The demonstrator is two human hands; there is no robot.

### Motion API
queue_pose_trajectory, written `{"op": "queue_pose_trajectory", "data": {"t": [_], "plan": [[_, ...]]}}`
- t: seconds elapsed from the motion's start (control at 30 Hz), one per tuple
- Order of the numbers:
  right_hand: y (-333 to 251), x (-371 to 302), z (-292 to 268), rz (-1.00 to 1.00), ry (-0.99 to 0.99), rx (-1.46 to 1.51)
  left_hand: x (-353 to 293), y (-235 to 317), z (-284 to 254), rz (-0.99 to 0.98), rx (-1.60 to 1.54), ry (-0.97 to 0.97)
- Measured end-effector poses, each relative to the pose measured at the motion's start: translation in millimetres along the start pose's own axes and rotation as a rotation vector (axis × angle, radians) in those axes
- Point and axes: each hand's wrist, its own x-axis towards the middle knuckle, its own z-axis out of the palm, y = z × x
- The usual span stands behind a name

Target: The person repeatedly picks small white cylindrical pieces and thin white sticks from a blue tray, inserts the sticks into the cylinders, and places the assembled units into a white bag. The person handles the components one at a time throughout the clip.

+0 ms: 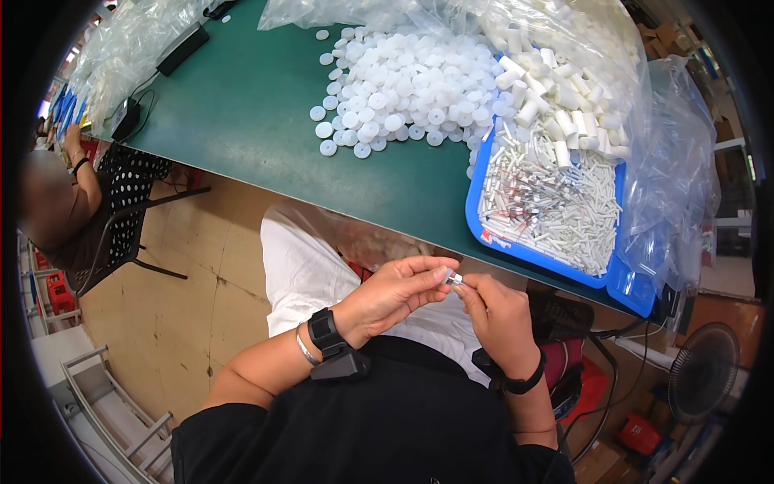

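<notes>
Above my lap, in front of the table edge, my two hands meet at a small white and clear piece (452, 278), too small to make out its kind. My left hand (395, 290) pinches it between thumb and fingertips. From the other side, the thumb and finger of my right hand (498, 319) close on its near end. Beyond my right hand lies a blue tray (474, 206) filled with thin white sticks (576, 218). Small metallic and reddish parts (528, 198) rest on top of them.
A heap of white plastic discs (403, 89) spreads over the green table (234, 105). White cylinders (576, 121) lie in a clear bag (677, 145) at the right. A fan (703, 371) stands at lower right. Another person (60, 202) sits at the far left.
</notes>
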Motion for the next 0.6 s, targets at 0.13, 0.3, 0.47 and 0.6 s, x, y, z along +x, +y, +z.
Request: {"op": "queue_pose_trajectory", "data": {"t": [0.13, 0.3, 0.47, 0.6], "plan": [[0.0, -1.1, 8.7, 0.209, -0.004, 0.338, 0.5, -9.3, 1.2, 0.029, -0.015, -0.020], [-1.2, -1.9, 12.6, 0.271, -0.021, 0.401, 2.1, -16.8, -7.5, 0.013, 0.053, -0.037], [1.9, -1.7, 17.1, -0.063, 0.134, 0.059, 0.9, -15.1, -4.5, -0.056, 0.021, -0.040], [-4.2, -4.4, 17.0, 0.179, 0.111, 0.315, 4.7, -13.4, 6.1, 0.003, 0.082, 0.030]]}}
